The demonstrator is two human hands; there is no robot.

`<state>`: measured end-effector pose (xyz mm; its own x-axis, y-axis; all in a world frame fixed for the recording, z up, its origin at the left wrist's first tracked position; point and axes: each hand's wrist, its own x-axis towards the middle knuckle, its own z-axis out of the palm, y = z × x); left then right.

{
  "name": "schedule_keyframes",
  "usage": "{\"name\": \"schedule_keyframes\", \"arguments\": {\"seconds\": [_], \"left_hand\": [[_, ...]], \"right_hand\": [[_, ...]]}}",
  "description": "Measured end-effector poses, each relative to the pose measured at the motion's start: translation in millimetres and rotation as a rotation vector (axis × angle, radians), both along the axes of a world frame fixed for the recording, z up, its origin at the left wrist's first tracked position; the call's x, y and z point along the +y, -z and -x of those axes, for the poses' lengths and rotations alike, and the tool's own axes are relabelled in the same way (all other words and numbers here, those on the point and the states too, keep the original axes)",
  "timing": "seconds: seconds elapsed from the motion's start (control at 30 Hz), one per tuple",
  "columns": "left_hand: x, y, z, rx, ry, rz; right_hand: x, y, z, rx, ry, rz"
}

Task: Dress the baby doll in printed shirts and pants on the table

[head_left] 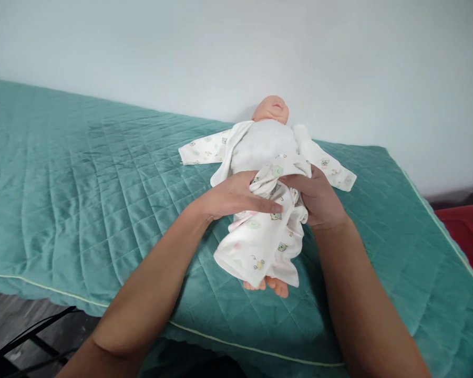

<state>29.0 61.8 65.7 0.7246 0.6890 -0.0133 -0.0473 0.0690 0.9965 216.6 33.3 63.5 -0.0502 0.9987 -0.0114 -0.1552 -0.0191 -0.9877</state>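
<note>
A baby doll (275,107) lies on its back on a teal quilted mattress (82,173), head toward the wall, bare feet toward me. It wears a white printed baby garment (260,241) whose sleeves spread out to both sides. My left hand (236,197) lies across the doll's waist, fingers closed around bunched cloth of the garment. My right hand (319,199) grips the same bunched cloth from the other side. Both hands hold the fabric at the doll's middle.
A pale wall (339,63) runs right behind the doll's head. The mattress edge with light piping (236,341) is close to me. A red object (465,231) stands off the right side. Dark floor and black bars (31,336) show at lower left.
</note>
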Motion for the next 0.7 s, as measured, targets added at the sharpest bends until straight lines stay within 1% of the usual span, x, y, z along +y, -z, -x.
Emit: {"name": "schedule_keyframes", "arguments": {"seconds": [0.1,0.2,0.27,0.33,0.4,0.47,0.6,0.7], "left_hand": [[1,7.6,1,-0.043,-0.02,0.13],[2,20.4,-1,-0.194,-0.081,0.261],[0,25.0,-3,-0.281,-0.12,0.309],[-4,24.9,-5,-0.314,-0.162,0.339],[-8,21.6,-6,-0.315,-0.207,0.36],[-11,17.5,-7,-0.311,-0.243,0.372],[-25,11.8,-8,-0.326,-0.286,0.38],[-50,11.2,-11,-0.379,-0.346,0.416]], "right_hand": [[-2,-1.4,3,-0.06,-0.017,0.013],[-4,-0.8,4,-0.097,-0.057,-0.011],[-5,-1.1,2,-0.109,-0.11,-0.028],[-6,-3.7,-2,-0.144,-0.197,-0.025],[-8,-8.4,-7,-0.221,-0.308,0.003],[-10,-13.7,-11,-0.309,-0.381,0.037],[-14,-19.5,-14,-0.399,-0.381,0.073],[-13,-20.7,-14,-0.417,-0.386,0.075]]}}
